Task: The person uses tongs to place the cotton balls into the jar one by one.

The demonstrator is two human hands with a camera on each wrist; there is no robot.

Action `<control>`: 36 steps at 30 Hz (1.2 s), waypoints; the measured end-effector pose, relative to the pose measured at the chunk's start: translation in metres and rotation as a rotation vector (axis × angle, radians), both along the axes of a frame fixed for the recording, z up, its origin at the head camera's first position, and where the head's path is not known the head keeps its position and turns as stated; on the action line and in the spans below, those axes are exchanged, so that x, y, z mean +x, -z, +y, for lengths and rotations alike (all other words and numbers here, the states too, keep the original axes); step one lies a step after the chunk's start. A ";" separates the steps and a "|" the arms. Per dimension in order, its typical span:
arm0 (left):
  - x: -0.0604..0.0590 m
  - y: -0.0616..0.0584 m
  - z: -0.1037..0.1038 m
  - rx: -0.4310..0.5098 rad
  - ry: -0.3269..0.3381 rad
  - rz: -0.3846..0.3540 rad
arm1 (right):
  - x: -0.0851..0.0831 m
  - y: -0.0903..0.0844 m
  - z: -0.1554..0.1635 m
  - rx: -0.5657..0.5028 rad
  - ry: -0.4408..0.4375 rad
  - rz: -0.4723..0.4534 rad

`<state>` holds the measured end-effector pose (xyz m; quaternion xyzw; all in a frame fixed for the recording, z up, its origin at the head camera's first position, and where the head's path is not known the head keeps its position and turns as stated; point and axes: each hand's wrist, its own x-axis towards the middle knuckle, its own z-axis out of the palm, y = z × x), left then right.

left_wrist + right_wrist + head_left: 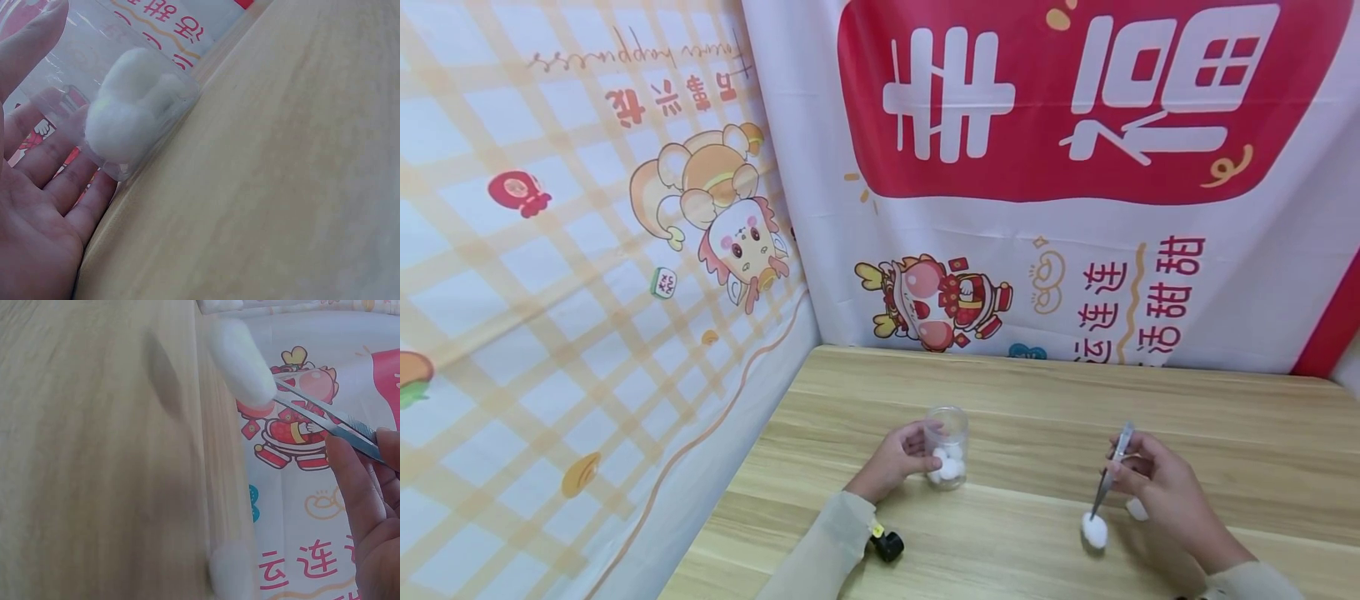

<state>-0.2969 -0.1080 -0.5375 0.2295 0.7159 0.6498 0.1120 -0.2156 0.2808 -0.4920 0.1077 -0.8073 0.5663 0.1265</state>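
Observation:
My left hand (901, 457) grips a clear plastic jar (946, 421) standing on the table, thumb on one side and fingers on the other. Several white cotton balls (128, 106) lie at the jar's bottom. Metal tweezers (1112, 468) are pinched between the thumb and fingers of my right hand (1168, 496), tips pointing down. Between those tips is a cotton ball (240, 362), held above the table with its shadow apart from it. A further cotton ball (1137, 508) rests on the table beside the right hand, partly hidden by it.
The wood-grain table (1000, 550) meets a printed red and white cloth (1037, 225) at the back. A checked cloth (587, 292) hangs along the left side. A black device (889, 546) with a yellow mark sits at the left wrist.

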 end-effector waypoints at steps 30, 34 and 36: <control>0.000 0.000 0.001 0.004 -0.004 -0.005 | -0.015 -0.041 -0.006 0.082 -0.036 -0.016; 0.000 0.001 0.000 0.004 -0.001 -0.001 | -0.016 -0.042 -0.008 0.067 -0.031 -0.006; 0.000 0.001 0.000 0.006 0.002 0.003 | -0.017 -0.041 -0.009 0.053 -0.031 0.005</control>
